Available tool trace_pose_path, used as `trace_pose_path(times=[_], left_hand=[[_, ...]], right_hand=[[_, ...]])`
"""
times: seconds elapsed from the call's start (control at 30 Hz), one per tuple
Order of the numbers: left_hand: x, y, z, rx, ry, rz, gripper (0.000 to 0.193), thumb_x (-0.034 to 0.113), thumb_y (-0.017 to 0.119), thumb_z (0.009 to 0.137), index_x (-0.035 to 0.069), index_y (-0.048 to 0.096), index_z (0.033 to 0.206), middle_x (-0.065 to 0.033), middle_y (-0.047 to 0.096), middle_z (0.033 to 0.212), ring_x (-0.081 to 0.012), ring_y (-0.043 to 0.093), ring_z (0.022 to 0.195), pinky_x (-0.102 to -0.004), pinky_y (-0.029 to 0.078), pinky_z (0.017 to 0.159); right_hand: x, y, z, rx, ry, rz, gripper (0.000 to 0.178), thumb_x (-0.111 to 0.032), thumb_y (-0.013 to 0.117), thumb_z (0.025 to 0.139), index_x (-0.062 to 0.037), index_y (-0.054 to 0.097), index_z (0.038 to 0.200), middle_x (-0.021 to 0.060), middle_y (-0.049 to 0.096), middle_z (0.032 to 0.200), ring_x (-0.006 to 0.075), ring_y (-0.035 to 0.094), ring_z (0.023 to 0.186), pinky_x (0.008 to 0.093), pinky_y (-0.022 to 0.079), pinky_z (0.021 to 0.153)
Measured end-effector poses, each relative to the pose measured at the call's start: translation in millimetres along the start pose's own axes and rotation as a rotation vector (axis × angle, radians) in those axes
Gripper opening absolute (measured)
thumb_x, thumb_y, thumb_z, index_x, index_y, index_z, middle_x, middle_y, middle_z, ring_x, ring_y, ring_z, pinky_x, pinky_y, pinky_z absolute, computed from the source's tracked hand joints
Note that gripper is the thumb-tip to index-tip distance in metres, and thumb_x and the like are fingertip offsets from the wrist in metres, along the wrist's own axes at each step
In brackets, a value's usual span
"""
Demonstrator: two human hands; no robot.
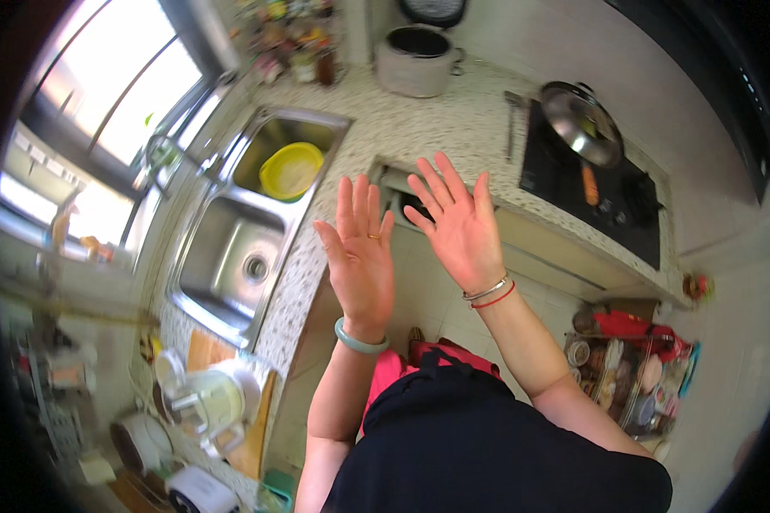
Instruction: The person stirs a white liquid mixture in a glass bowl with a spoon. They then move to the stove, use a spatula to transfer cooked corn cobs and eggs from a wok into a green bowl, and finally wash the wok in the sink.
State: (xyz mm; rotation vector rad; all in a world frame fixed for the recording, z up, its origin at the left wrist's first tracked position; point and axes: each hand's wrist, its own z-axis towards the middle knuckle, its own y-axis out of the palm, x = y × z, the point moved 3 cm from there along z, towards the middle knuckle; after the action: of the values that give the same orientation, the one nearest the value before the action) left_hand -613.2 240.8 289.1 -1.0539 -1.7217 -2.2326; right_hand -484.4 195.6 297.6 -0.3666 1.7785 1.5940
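Both palms face up toward me in mid-air, over the floor between the counter and my body. My left hand (364,265) has its fingers stretched out and holds nothing; a ring is on one finger and a pale green bangle (359,339) circles the wrist. Beside it, a little farther away, my right hand (460,227) is spread wide and bare of any object. A silver bracelet and a red cord (493,297) go round that wrist. Behind the fingertips, a compartment (393,175) at the counter's front edge is partly hidden by my hands.
At left is a double steel sink (231,235) with a yellow basin (291,171) and a tap (180,158). A rice cooker (413,64) stands open at the back. A lidded pan (577,124) sits on the black hob (547,167). Near left are a blender jug (210,398) and wooden board (252,427); right, a rack (637,376).
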Motion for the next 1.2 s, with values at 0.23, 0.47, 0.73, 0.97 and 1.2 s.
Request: trace_pose_path(times=[0.23,0.47,0.73,0.97,1.2], left_hand=[[-108.0,83.9,61.2,-0.302,-0.32,-0.075,0.077,0.06,0.022,0.104,0.005,0.015,0.157,-0.0157,0.015,0.164,-0.0291,0.012,0.152,-0.046,0.011,0.122],[-198.2,142.0,114.8,-0.452,-0.565,-0.187,0.078,0.06,0.024,0.103,0.004,0.017,0.157,-0.0147,0.018,0.163,-0.026,0.014,0.152,-0.0429,0.013,0.123],[-290.6,184.1,159.1,-0.466,-0.744,-0.152,0.077,0.059,0.025,0.103,0.004,0.018,0.157,-0.013,0.022,0.162,-0.0245,0.017,0.151,-0.0419,0.015,0.122],[-385.4,210.5,193.1,-0.424,-0.788,-0.126,0.079,0.061,0.03,0.102,0.005,0.019,0.157,-0.0106,0.018,0.164,-0.0225,0.015,0.151,-0.0419,0.011,0.122],[-468.3,234.6,226.5,-0.316,-0.778,-0.042,0.082,0.061,0.035,0.101,0.007,0.013,0.158,-0.0089,0.014,0.165,-0.022,0.011,0.152,-0.0398,0.009,0.122]], right_hand=[[-113.7,-84.9,-11.4,0.265,-0.341,-0.008,0.073,-0.061,0.024,0.103,-0.0122,0.024,0.157,0.0089,0.028,0.161,0.0247,0.026,0.147,0.0465,0.023,0.117],[-179.4,-153.1,-8.2,0.455,-0.574,0.028,0.072,-0.059,0.028,0.103,-0.0106,0.023,0.156,0.0107,0.029,0.16,0.0271,0.031,0.145,0.048,0.028,0.117],[-232.0,-232.4,7.6,0.616,-0.721,0.081,0.071,-0.056,0.036,0.103,-0.0086,0.025,0.155,0.0113,0.03,0.159,0.0282,0.032,0.145,0.0474,0.027,0.117],[-284.5,-328.8,33.0,0.757,-0.677,0.145,0.076,-0.057,0.043,0.101,-0.0082,0.024,0.155,0.0116,0.026,0.16,0.0301,0.03,0.145,0.0465,0.026,0.118],[-312.9,-403.7,67.8,0.815,-0.514,0.282,0.069,-0.053,0.052,0.098,-0.0056,0.037,0.146,0.0131,0.04,0.15,0.0315,0.039,0.136,0.0488,0.031,0.115]])
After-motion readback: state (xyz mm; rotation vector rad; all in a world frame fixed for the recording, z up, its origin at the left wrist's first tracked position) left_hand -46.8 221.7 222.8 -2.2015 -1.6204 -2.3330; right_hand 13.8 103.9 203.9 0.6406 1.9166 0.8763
